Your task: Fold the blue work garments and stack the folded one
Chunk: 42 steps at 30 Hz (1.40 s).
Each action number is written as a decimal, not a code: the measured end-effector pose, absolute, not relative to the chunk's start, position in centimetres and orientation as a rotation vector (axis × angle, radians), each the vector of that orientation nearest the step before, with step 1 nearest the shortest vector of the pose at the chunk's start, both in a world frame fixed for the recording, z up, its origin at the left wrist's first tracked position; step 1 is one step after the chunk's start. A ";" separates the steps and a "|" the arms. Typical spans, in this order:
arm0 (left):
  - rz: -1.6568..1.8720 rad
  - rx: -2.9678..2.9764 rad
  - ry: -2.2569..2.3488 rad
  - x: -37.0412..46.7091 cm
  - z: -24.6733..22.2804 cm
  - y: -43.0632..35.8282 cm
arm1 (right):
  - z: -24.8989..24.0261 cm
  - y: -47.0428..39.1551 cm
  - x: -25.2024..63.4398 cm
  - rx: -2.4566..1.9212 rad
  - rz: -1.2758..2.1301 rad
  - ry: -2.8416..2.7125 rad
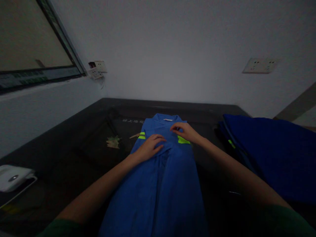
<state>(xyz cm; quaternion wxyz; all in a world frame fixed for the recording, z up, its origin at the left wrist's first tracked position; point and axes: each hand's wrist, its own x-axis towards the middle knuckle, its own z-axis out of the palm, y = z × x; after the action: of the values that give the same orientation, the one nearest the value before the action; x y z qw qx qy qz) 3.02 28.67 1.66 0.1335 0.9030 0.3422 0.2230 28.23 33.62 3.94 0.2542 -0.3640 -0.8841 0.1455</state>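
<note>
A blue work jacket (177, 177) with yellow-green reflective bands lies lengthwise on the dark table, its collar at the far end. A sleeve is folded across its upper part. My left hand (151, 145) rests on this folded cloth, fingers stretched out and thumb apart. Close by on the right, my right hand (184, 130) has its fingers curled down in a pinch at the cloth below the collar, beside a reflective band. Its fingertips are partly hidden, and the light is dim.
Folded darker blue garments (271, 148) are piled on the right of the dark table (138, 103). A white device (16, 177) stands at the left edge. A wall with sockets (260, 65) borders the far side, and a window (32, 36) is at upper left.
</note>
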 end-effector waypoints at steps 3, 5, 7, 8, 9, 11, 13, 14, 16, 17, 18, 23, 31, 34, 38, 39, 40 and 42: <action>0.583 2.612 0.916 3.7 1.7 26.1 | 5.0 29.5 26.9 -0.724 0.603 -2.718; 0.544 2.628 0.947 3.7 1.1 25.4 | 5.1 27.8 26.0 -0.703 0.518 -2.890; 0.519 2.652 0.977 3.6 0.4 25.2 | 5.0 27.2 25.5 -0.758 0.379 -2.992; 0.516 2.666 0.985 3.5 0.1 25.2 | 5.0 27.2 25.3 -0.790 0.325 -3.020; 0.517 2.681 0.989 3.4 -0.1 25.3 | 5.1 27.2 25.3 -0.819 0.287 -3.035; 0.525 2.716 0.993 3.2 -0.3 25.3 | 5.3 27.5 25.4 -0.870 0.276 -3.014; 0.525 2.754 1.004 3.3 -0.2 25.1 | 5.5 27.8 25.6 -0.887 0.344 -2.956; 0.502 2.772 1.009 3.3 0.0 25.0 | 5.4 27.9 25.7 -0.881 0.398 -2.923; 0.418 2.803 1.019 3.5 0.4 24.7 | 4.9 28.0 25.7 -0.867 0.500 -2.852; 0.373 2.816 1.023 3.6 0.6 24.6 | 4.3 28.1 25.6 -0.864 0.536 -2.813; 0.338 2.826 1.023 3.7 0.8 24.4 | 3.7 28.1 25.4 -0.867 0.562 -2.768; 0.394 2.736 1.074 3.1 1.5 23.3 | 0.1 27.9 24.5 -0.949 0.606 -2.515; 0.553 2.426 1.061 0.4 5.9 14.7 | -1.8 27.4 24.1 -1.087 0.441 -2.333; 0.439 2.108 1.039 -1.1 7.3 8.5 | -1.6 27.3 23.9 -1.115 0.389 -2.408; 0.128 1.888 1.153 -3.0 6.1 0.6 | -1.2 27.5 23.6 -1.107 0.394 -2.458; 0.096 1.872 1.199 -3.2 5.1 -0.9 | -1.1 27.5 23.6 -1.074 0.418 -2.470; 0.099 1.860 1.243 -3.3 3.9 -2.2 | -1.0 27.6 23.7 -1.034 0.444 -2.482; 0.173 1.816 1.322 -2.8 1.1 -4.2 | -1.0 27.7 23.9 -0.965 0.475 -2.507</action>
<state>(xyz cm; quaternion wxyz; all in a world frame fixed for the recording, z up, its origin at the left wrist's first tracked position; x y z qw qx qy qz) -2.76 -4.18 1.12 0.4298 0.7280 0.5297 0.0692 23.89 27.70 -1.03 0.2052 -0.3463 -0.8994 0.1704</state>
